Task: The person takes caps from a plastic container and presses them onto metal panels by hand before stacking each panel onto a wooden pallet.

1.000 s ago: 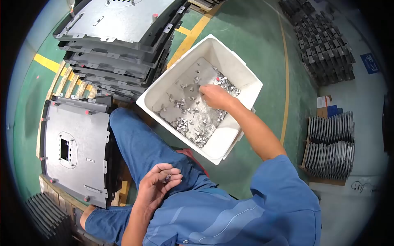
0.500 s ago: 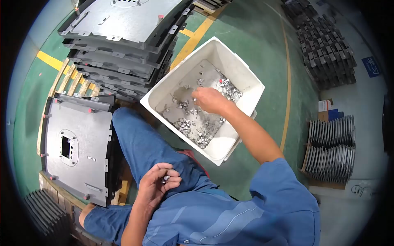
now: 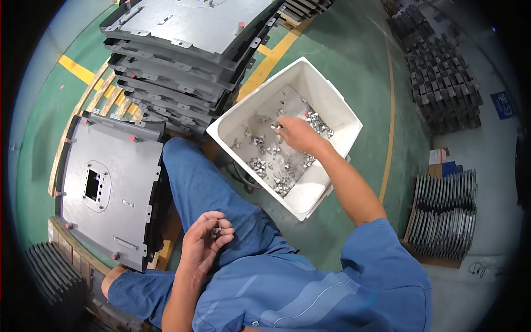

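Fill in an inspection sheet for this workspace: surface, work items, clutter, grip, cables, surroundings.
Surface: green floor with yellow lines.
Work items: white bin with loose metal pieces scattered across its bottom.
Clutter: a small red bit among the pieces; pale grit on the bin's bottom.
Grip: left hand curled around a small piece; right hand inside the bin, its hold unclear.
Cables: what looks like a thin, looped cable at far right.
Surroundings: stacked metal panels, another panel at left, blue sign at right.
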`<action>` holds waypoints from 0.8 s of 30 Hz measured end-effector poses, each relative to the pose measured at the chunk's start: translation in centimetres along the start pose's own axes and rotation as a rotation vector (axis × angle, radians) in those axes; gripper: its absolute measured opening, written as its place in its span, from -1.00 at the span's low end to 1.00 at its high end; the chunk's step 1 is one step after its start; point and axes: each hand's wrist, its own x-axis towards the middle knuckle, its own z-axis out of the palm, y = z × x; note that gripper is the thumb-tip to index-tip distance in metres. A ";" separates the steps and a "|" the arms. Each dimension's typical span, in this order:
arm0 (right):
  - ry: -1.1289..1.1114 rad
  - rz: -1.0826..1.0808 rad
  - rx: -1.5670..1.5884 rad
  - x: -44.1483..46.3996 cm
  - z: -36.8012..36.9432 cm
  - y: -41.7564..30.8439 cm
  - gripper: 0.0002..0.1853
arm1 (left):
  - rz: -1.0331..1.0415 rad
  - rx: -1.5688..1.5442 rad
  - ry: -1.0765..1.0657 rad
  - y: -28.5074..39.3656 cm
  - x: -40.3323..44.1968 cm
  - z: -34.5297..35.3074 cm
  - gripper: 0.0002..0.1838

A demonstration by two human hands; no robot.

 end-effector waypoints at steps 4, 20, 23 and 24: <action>0.156 0.033 0.000 0.8 0.8 0.2 -0.77 | 0.008 -0.001 0.026 -0.6 -0.1 -1.1 -0.82; 0.045 0.077 -0.081 0.2 1.3 0.3 -0.84 | 0.181 -0.120 0.097 0.0 -0.9 -2.3 -0.78; 0.108 0.164 0.269 0.4 0.1 0.6 -0.82 | 0.315 -0.112 0.186 1.6 -1.7 -2.8 -0.76; 0.079 0.289 0.621 0.0 -1.5 -1.0 -0.78 | 0.351 -0.144 0.164 2.1 -1.9 -3.1 -0.75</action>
